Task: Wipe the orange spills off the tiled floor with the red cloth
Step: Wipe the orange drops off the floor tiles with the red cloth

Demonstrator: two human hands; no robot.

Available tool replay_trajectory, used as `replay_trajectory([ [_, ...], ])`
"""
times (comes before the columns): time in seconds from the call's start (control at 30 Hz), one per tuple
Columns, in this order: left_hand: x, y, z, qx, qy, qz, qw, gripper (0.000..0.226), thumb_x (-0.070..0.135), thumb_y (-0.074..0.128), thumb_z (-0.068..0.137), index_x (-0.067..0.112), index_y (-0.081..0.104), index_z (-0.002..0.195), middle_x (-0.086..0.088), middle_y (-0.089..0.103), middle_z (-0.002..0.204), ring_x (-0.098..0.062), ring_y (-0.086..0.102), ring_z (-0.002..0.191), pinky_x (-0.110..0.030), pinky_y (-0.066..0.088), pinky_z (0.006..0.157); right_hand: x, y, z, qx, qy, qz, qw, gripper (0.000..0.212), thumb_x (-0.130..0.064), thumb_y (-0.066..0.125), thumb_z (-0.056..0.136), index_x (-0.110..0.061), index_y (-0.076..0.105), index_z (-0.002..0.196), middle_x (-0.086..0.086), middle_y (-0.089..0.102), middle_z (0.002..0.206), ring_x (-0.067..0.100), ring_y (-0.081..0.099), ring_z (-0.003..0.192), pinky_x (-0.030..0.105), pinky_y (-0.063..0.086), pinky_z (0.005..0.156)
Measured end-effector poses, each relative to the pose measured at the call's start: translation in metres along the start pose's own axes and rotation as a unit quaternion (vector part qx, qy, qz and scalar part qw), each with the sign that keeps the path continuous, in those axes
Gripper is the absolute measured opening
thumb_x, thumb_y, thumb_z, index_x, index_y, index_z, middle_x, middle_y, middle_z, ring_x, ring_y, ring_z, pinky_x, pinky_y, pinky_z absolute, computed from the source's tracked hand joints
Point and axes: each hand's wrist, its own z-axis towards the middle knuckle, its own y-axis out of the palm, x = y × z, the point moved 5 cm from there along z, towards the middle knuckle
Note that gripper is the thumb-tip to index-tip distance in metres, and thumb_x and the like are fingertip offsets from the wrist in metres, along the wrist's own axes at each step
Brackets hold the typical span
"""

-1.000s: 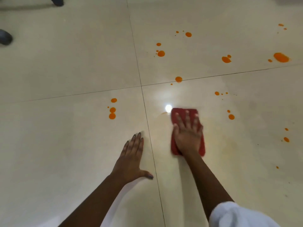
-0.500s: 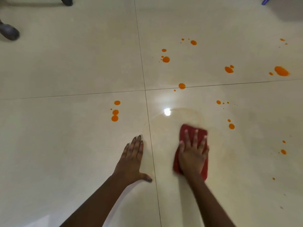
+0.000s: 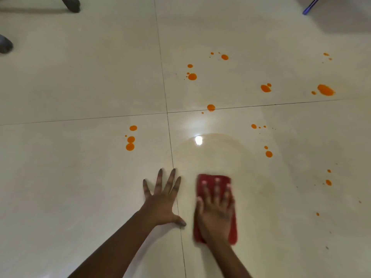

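Note:
The red cloth (image 3: pixel 208 179) lies folded flat on the cream tiled floor (image 3: pixel 80 177), and my right hand (image 3: pixel 215 213) presses on it with straight, spread fingers. Beside it, my left hand (image 3: pixel 163 201) rests flat on the floor with fingers spread, across a grout line. A wet smear (image 3: pixel 210 155) arcs just beyond the cloth. Orange spills dot the floor: a cluster of three drops (image 3: pixel 130 140) to the left, one drop on the grout line (image 3: pixel 210 107), several drops farther off (image 3: pixel 192 76), and a big blot (image 3: pixel 325 90) at the right.
Two dark furniture feet (image 3: pixel 70 4) (image 3: pixel 5 45) stand at the far left. A blue stick-like object (image 3: pixel 311 5) shows at the top right corner. Small orange drops (image 3: pixel 268 153) and another drop (image 3: pixel 328 182) lie right of the cloth.
My right hand has dragged the red cloth back toward me, leaving a wet smear where it was. My left hand stays planted on the floor, fingers spread wider.

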Motion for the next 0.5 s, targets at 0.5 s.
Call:
replay_trajectory([
  [0.5,0.068,0.001,0.027,0.048,0.114,0.013,0.992,0.137,0.080,0.060,0.059,0.015,-0.029,0.142,-0.004,-0.045,0.145,-0.027,-0.043,0.133,-0.040,-0.021,0.113,0.067,-0.017,0.027,0.009,-0.029,-0.078,0.996,0.052,-0.045,0.025,0.095,-0.034,0.023,0.146,0.004,0.021,0.155,0.035,0.014,0.143,0.057,0.017,0.110],
])
